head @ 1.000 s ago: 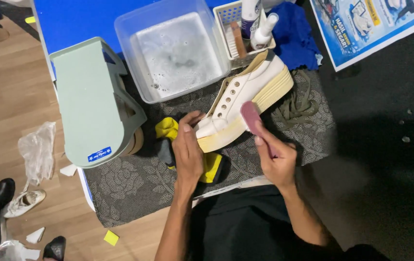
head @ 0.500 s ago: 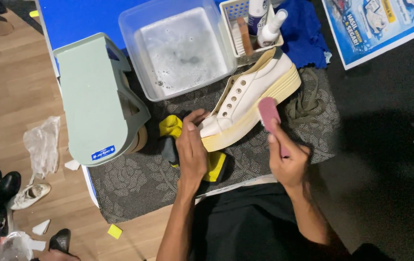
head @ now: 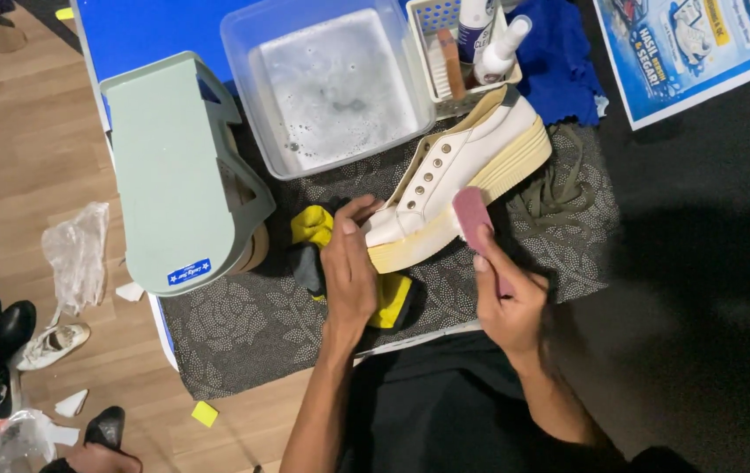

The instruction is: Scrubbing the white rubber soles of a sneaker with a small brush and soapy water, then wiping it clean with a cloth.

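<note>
A white platform sneaker (head: 458,180) with a yellowed sole lies on a dark patterned mat (head: 244,328). My left hand (head: 349,267) grips its toe from the left. My right hand (head: 506,302) holds a pink eraser block (head: 471,215) pressed against the sole's side near the front. Under my left hand lies a yellow and black cloth (head: 314,232). Loose olive laces (head: 555,188) lie to the right of the shoe.
A clear tub of soapy water (head: 331,83) sits behind the shoe. A white basket (head: 445,52) holds a brush and spray bottles, beside a blue cloth (head: 559,57). A pale green stool (head: 169,171) lies at the left. Shoes and plastic wrap litter the wooden floor.
My right hand with the pink block has shifted along the sole, from its middle toward the toe end. My left hand stays on the toe.
</note>
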